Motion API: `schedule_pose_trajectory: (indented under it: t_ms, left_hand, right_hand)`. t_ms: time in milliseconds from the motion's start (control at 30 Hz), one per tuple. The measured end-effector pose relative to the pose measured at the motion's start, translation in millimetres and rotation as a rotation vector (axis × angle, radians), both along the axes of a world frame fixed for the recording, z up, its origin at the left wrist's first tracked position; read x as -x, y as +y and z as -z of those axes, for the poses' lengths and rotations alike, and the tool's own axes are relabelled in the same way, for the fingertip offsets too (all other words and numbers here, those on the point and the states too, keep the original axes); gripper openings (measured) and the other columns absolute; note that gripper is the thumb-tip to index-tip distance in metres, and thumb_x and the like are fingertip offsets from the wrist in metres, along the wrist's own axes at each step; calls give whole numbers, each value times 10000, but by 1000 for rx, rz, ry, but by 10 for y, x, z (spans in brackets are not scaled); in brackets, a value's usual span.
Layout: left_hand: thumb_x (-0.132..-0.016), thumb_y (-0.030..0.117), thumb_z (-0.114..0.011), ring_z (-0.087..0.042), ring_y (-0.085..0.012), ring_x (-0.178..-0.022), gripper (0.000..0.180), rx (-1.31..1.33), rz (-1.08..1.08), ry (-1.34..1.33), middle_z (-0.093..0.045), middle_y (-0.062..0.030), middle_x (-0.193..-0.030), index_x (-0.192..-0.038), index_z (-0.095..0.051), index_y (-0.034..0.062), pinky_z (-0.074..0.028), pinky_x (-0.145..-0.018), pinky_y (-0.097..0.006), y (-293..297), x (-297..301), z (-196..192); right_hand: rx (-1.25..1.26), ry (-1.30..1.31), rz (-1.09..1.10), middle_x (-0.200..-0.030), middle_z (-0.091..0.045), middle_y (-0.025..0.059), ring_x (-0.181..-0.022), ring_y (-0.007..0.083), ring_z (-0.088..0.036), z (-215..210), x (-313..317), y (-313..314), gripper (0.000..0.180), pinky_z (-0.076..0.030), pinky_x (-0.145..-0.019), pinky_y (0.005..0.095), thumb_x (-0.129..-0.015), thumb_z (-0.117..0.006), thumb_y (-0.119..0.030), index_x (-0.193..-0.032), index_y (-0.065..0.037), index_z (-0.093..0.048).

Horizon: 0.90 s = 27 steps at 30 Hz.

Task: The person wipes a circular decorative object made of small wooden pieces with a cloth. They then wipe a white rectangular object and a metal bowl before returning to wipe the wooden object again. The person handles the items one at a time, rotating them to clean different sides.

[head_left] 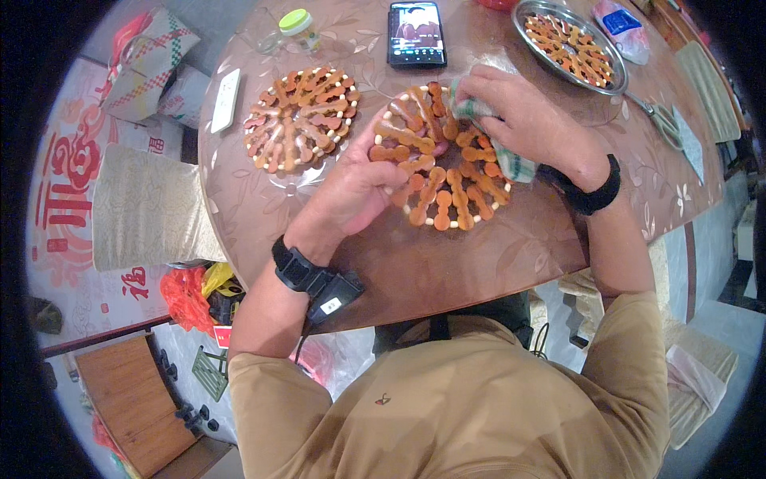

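Observation:
A round wooden openwork trivet [457, 195], made of orange-brown lobed pieces with pale beads around its edge, is tilted up over the table in front of me. My left hand [357, 188] grips its left side, thumb on top and fingers partly hidden behind it. My right hand [519, 112] is closed on a green-and-white cloth [517, 166] against the trivet's upper right part. Some of the cloth is hidden under the fingers. Just left of my left hand, a similar trivet [301, 120] lies flat on the table.
The brown table [447, 275] curves toward me. On it are a phone [417, 33], a jar with a yellow-green lid [298, 28], a white rectangular object [226, 100], a metal tray [523, 16] holding another trivet, and scissors [664, 124]. A cloth-covered chair [144, 203] stands at left.

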<state>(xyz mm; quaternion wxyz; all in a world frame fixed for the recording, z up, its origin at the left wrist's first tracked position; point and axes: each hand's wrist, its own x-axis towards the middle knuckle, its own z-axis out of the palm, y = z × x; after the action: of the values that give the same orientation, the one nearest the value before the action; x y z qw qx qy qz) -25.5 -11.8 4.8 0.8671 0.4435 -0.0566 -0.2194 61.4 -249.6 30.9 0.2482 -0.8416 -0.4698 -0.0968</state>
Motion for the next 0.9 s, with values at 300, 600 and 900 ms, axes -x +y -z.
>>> schedule_pose_trajectory:
  t_ms: [300,600,900]
  left_hand:
    - [-866,-78,-450,-547,-258,-1237,676,15,-53,91,-520,-125,-1346,-1486,-280,132,-494,-964,-394,73,-32,-29]
    - [-1018,154,-384,-537,-287,-1239,456,118,-46,95,-495,-161,-1367,-1458,-292,75,-471,-1014,-450,62,-84,48]
    - [-993,102,-373,-525,-330,-1260,473,73,-57,76,-469,-189,-1402,-1453,-288,34,-447,-1046,-456,85,-123,49]
  right_hand:
    - [-58,87,-90,-989,-582,168,-961,382,-574,-173,119,4,312,-473,-839,421,-758,-607,-11,-1068,-29,-569]
    - [143,426,-392,-947,-639,170,-943,365,-614,-177,491,228,183,-499,-823,424,-713,-584,10,-883,-11,-649]
    - [65,54,79,-958,-609,164,-921,371,-605,-227,-7,-213,252,-486,-841,406,-727,-608,27,-977,-4,-615]
